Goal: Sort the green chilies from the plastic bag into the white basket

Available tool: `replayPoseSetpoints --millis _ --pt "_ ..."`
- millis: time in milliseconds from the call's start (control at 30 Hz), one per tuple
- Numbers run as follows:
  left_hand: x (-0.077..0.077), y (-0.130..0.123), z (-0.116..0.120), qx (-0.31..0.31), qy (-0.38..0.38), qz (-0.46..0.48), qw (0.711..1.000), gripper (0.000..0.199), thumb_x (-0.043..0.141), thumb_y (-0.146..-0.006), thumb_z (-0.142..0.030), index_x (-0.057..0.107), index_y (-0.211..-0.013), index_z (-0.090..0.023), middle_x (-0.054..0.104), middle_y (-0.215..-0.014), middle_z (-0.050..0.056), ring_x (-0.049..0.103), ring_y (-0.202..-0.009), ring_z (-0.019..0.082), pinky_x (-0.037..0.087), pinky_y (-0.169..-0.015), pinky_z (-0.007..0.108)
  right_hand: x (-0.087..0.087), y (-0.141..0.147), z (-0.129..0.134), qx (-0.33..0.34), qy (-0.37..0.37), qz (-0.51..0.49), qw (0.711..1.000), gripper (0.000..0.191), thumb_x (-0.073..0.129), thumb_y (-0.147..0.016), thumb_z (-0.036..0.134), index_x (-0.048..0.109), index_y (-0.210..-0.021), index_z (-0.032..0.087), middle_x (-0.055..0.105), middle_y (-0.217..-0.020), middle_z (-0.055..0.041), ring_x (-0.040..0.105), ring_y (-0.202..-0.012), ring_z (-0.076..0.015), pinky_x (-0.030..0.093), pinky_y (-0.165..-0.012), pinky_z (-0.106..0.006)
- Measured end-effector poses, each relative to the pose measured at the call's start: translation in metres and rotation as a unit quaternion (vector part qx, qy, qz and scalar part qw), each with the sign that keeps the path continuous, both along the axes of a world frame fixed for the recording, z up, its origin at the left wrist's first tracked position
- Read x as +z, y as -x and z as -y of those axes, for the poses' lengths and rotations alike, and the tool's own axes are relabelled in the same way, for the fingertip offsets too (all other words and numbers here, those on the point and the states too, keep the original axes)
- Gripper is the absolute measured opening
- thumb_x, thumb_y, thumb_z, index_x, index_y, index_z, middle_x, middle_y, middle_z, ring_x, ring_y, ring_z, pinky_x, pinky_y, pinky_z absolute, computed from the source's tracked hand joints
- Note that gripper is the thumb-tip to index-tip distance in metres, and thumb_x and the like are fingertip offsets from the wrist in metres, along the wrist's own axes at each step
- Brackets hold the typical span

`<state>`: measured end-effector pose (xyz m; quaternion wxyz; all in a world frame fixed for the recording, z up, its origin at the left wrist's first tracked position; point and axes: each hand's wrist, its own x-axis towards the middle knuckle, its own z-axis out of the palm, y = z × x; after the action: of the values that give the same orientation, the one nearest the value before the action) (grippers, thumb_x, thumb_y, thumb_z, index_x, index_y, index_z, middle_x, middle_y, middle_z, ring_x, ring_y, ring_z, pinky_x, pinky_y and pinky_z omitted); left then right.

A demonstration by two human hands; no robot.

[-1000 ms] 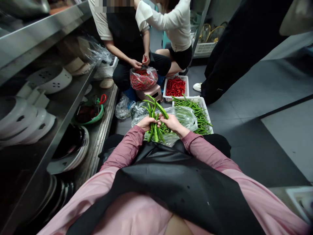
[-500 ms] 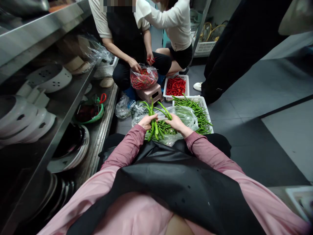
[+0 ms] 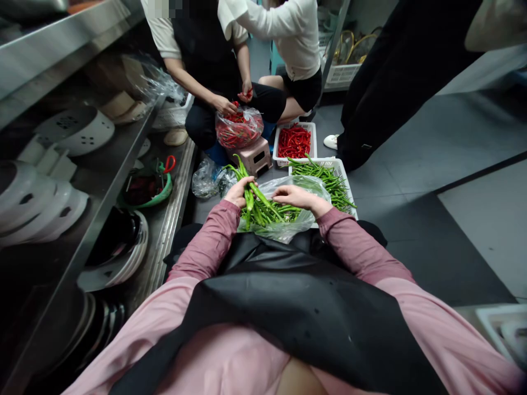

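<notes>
My left hand (image 3: 239, 192) is closed around a bunch of long green chili peppers (image 3: 250, 198), held over the left side of a clear plastic bag (image 3: 318, 193). One long pepper slants from that bunch down to the right. My right hand (image 3: 297, 198) hovers over the bag with its fingers stretched to the left and no pepper seen in them. More green peppers fill the bag under both hands. Just behind the bag, a white basket (image 3: 349, 192) holds a heap of green chili peppers.
Ahead, a seated person handles red chilies in a plastic bag (image 3: 239, 134) on a small stool (image 3: 257, 156). A white basket of red chilies (image 3: 294, 141) stands beside it. Shelves with dishes (image 3: 111, 216) run along my left. Another person's dark-trousered leg (image 3: 370, 99) is at the right.
My right hand has let go of the peppers it held. A long pepper now lies slanting at my left hand's bunch. The view has shifted slightly.
</notes>
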<state>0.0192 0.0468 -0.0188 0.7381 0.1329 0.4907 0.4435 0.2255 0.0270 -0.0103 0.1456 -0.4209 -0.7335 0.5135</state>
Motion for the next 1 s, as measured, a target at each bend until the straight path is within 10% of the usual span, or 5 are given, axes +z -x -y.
replayPoseSetpoints --millis 400,567,800,1000 --pt "0.006 0.000 -0.003 0.029 -0.021 -0.009 0.999 0.019 0.065 -0.072 -0.022 0.049 -0.063 -0.015 0.059 -0.053 0.000 0.047 -0.038 0.007 0.041 -0.042 0.020 0.003 0.019 0.034 0.018 -0.243 0.090 0.966 0.020 0.051 -0.085 0.027 0.065 -0.074 0.017 0.064 -0.076 -0.0059 0.055 -0.073 -0.0164 0.037 -0.070 -0.026" --pt "0.014 0.010 0.001 0.013 -0.011 0.038 0.999 0.016 0.060 -0.074 -0.021 0.050 -0.064 -0.015 0.058 -0.053 0.000 0.060 -0.054 0.012 0.051 -0.055 0.023 0.014 0.000 0.023 -0.036 -0.083 -0.163 0.982 0.026 0.048 -0.086 0.038 0.061 -0.079 0.016 0.054 -0.064 0.0003 0.047 -0.059 -0.0104 0.039 -0.061 -0.023" --pt "0.032 0.022 -0.001 0.034 -0.006 0.064 0.997 0.019 0.055 -0.080 -0.024 0.048 -0.064 -0.015 0.056 -0.053 0.001 0.061 -0.055 0.012 0.052 -0.057 0.023 -0.023 -0.012 0.026 -0.093 0.150 -0.158 0.972 0.031 0.056 -0.077 0.044 0.058 -0.087 0.015 0.046 -0.060 0.0055 0.032 -0.047 -0.0056 0.026 -0.046 -0.020" --pt "0.023 0.027 -0.009 0.061 0.011 0.036 0.997 0.020 0.056 -0.079 -0.026 0.048 -0.064 -0.016 0.056 -0.052 0.001 0.060 -0.053 0.014 0.051 -0.053 0.023 -0.032 -0.008 0.035 -0.021 0.058 -0.127 0.990 0.034 0.059 -0.075 0.047 0.060 -0.077 0.014 0.047 -0.062 0.0045 0.037 -0.055 -0.0066 0.030 -0.054 -0.021"
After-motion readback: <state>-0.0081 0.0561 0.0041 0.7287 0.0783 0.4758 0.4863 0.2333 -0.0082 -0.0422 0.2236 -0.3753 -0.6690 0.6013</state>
